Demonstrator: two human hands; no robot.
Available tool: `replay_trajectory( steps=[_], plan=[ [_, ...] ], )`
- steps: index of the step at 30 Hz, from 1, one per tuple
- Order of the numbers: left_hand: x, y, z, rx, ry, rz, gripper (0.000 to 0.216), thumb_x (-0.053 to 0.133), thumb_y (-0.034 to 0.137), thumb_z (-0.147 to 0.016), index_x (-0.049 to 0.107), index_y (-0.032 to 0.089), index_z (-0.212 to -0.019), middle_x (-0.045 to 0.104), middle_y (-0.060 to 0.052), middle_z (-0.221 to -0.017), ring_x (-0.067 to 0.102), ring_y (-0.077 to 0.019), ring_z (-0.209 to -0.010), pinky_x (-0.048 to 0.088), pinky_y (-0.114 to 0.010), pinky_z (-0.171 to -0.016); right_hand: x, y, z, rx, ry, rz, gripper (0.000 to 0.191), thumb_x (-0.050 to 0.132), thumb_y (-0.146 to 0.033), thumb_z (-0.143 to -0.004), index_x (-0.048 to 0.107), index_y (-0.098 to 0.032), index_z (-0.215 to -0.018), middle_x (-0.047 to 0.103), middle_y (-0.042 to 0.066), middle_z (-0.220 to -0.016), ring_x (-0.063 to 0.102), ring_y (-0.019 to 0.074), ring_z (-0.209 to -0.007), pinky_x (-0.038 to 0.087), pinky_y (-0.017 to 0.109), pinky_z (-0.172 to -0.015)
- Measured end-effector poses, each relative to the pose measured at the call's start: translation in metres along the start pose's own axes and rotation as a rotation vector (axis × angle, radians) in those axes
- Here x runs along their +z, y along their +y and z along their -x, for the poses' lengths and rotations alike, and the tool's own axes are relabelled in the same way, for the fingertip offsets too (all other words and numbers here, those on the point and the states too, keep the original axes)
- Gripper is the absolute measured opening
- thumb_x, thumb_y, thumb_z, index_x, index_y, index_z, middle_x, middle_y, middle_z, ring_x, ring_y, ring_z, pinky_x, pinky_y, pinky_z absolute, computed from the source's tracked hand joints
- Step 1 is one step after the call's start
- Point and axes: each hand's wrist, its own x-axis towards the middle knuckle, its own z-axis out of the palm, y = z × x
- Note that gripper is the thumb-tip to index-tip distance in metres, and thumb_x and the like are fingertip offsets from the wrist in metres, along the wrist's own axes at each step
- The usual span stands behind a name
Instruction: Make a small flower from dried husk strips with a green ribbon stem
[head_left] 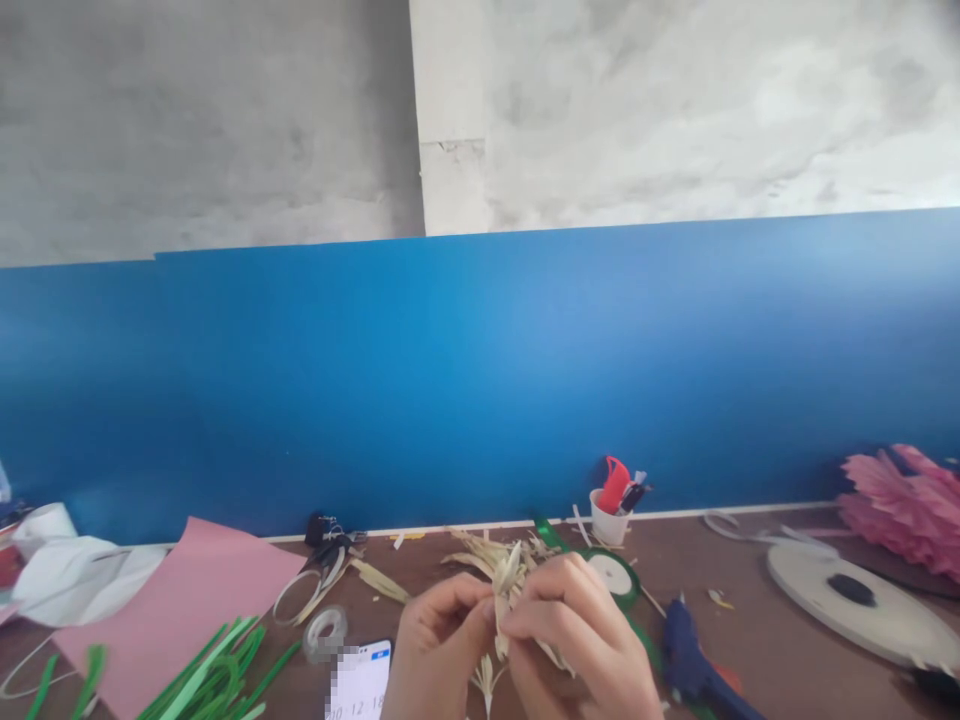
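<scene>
My left hand (pixel 442 640) pinches a pale, dried husk piece (pixel 507 572), folded and upright, between thumb and forefinger. From the other side, my right hand (pixel 581 630) has its fingertips closed on the same piece, lower down. My fingers cover part of it. Behind my hands lies a loose heap of dried husk strips (pixel 480 548). A small husk sprig with splayed tips (pixel 487 678) shows below, between my hands; what it rests on I cannot tell.
To the right are a green ribbon roll (pixel 634 580), a blue glue gun (pixel 694 660), a white cup of tools (pixel 609 522) and an oval white device (pixel 862 610). To the left lie a phone (pixel 367 675), clear tape (pixel 324 632), green fuzzy stems (pixel 214 670) and pink paper (pixel 180 610).
</scene>
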Motion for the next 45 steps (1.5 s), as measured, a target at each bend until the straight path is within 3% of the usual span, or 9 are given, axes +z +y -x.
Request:
replay_trajectory(
  steps=[3, 5, 8, 11, 13, 17, 24, 36, 45],
  plan=[
    [0.004, 0.004, 0.002, -0.031, 0.027, 0.096, 0.025, 0.089, 0.031, -0.047, 0.068, 0.016, -0.05, 0.058, 0.002, -0.05, 0.048, -0.0106, -0.054, 0.038, -0.021, -0.055, -0.001, -0.004, 0.001, 0.057, 0.024, -0.11, 0.017, 0.053, -0.007, -0.077, 0.056, -0.023, -0.075, 0.05, 0.0, -0.067, 0.046, 0.0146, -0.06, 0.036, 0.029, -0.056],
    [0.003, 0.006, 0.003, -0.048, 0.034, 0.144, 0.027, 0.089, 0.032, -0.046, 0.069, 0.016, -0.052, 0.06, 0.001, -0.051, 0.05, -0.0107, -0.054, 0.04, -0.021, -0.056, -0.003, -0.006, 0.001, 0.305, 0.052, -0.266, 0.011, 0.054, -0.016, -0.081, 0.055, -0.023, -0.073, 0.049, -0.001, -0.066, 0.045, 0.0147, -0.058, 0.036, 0.028, -0.054],
    [-0.002, 0.006, 0.003, -0.094, -0.016, 0.163, 0.028, 0.09, 0.032, -0.046, 0.069, 0.014, -0.053, 0.061, 0.001, -0.051, 0.048, -0.0074, -0.05, 0.037, -0.018, -0.053, -0.008, -0.006, -0.002, 0.8, 0.042, -0.571, 0.01, 0.056, -0.032, -0.084, 0.057, -0.022, -0.082, 0.051, -0.001, -0.067, 0.047, 0.0142, -0.058, 0.038, 0.025, -0.052],
    [-0.008, 0.002, 0.0, -0.144, -0.11, 0.168, 0.03, 0.09, 0.033, -0.047, 0.068, 0.014, -0.053, 0.06, 0.0, -0.049, 0.048, -0.0059, -0.048, 0.034, -0.017, -0.051, -0.012, -0.003, -0.005, 0.982, -0.095, -0.872, 0.025, 0.062, -0.037, -0.077, 0.061, -0.02, -0.095, 0.057, 0.001, -0.074, 0.053, 0.0155, -0.063, 0.042, 0.025, -0.057],
    [-0.01, -0.002, -0.002, -0.164, -0.136, 0.17, 0.03, 0.09, 0.033, -0.048, 0.067, 0.014, -0.052, 0.06, 0.0, -0.049, 0.048, -0.0065, -0.048, 0.034, -0.018, -0.052, -0.014, 0.0, -0.007, 0.938, -0.167, -0.909, 0.025, 0.064, -0.039, -0.075, 0.064, -0.019, -0.092, 0.057, 0.001, -0.075, 0.052, 0.0154, -0.064, 0.043, 0.026, -0.06],
    [-0.012, -0.007, -0.004, -0.212, -0.165, 0.148, 0.031, 0.09, 0.033, -0.047, 0.067, 0.013, -0.05, 0.059, 0.0, -0.047, 0.046, -0.0064, -0.047, 0.03, -0.019, -0.051, -0.017, 0.002, -0.006, 0.772, -0.248, -0.736, 0.017, 0.063, -0.037, -0.078, 0.065, -0.02, -0.079, 0.052, 0.001, -0.079, 0.051, 0.0167, -0.07, 0.043, 0.028, -0.066],
    [-0.013, -0.002, 0.001, -0.264, -0.176, 0.134, 0.029, 0.091, 0.031, -0.045, 0.07, 0.015, -0.055, 0.063, 0.0, -0.049, 0.051, -0.0067, -0.047, 0.031, -0.018, -0.052, -0.019, -0.001, -0.01, 0.763, -0.281, -0.597, 0.009, 0.061, -0.028, -0.075, 0.06, -0.02, -0.07, 0.05, 0.0, -0.074, 0.049, 0.0159, -0.068, 0.04, 0.028, -0.064],
    [-0.02, -0.007, -0.001, -0.291, -0.302, 0.188, 0.023, 0.09, 0.026, -0.052, 0.071, 0.015, -0.058, 0.065, -0.001, -0.051, 0.053, -0.0065, -0.047, 0.03, -0.018, -0.05, -0.019, 0.004, -0.008, 0.783, -0.38, -0.793, 0.013, 0.06, -0.024, -0.075, 0.052, -0.019, -0.067, 0.047, -0.001, -0.072, 0.048, 0.0152, -0.068, 0.037, 0.028, -0.066],
    [-0.021, -0.011, -0.005, -0.354, -0.358, 0.262, 0.017, 0.086, 0.022, -0.057, 0.071, 0.014, -0.057, 0.061, -0.001, -0.049, 0.049, -0.005, -0.044, 0.027, -0.016, -0.047, -0.018, 0.003, -0.012, 0.761, -0.385, -0.86, 0.023, 0.065, -0.036, -0.079, 0.055, -0.019, -0.069, 0.049, -0.001, -0.075, 0.05, 0.0149, -0.069, 0.041, 0.028, -0.067]
  ],
)
